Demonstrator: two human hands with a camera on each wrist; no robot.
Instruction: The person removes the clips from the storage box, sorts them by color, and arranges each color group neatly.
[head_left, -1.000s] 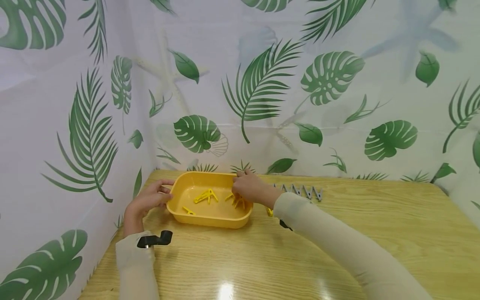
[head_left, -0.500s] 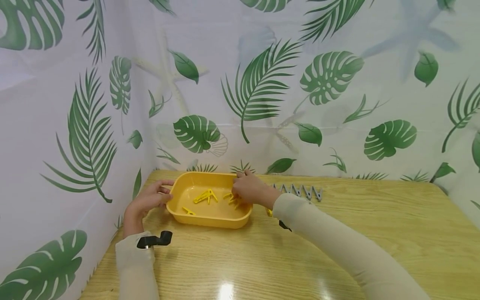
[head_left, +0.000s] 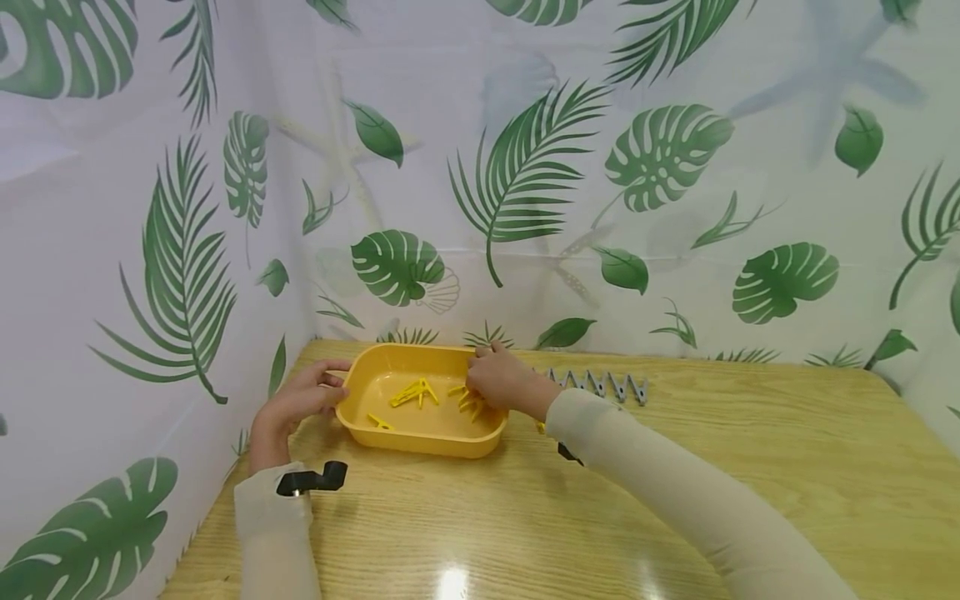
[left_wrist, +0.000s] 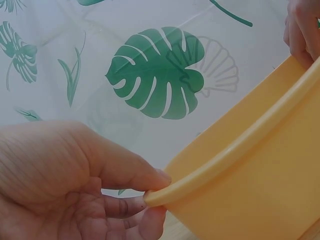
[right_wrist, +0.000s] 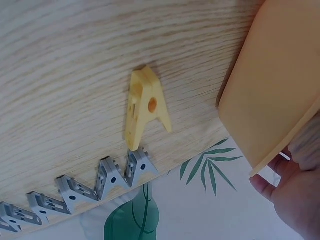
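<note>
**Hidden, cropped and unclear items**

From the head view we cannot see the fingertips of the right hand [head_left: 497, 382]; they dip behind its knuckles into the yellow tub [head_left: 360, 417], covering some of the yellow pegs [head_left: 411, 392] there, so we cannot tell whether it grips any. The loose yellow peg [right_wrist: 142, 107] on the table [head_left: 675, 467] is mostly hidden behind the right sleeve. The row of grey pegs [head_left: 600, 384] near the table's far edge is too small for us to count, and the right wrist picture crops it. The left wrist view crops the left hand [left_wrist: 65, 185] and the tub.
</note>
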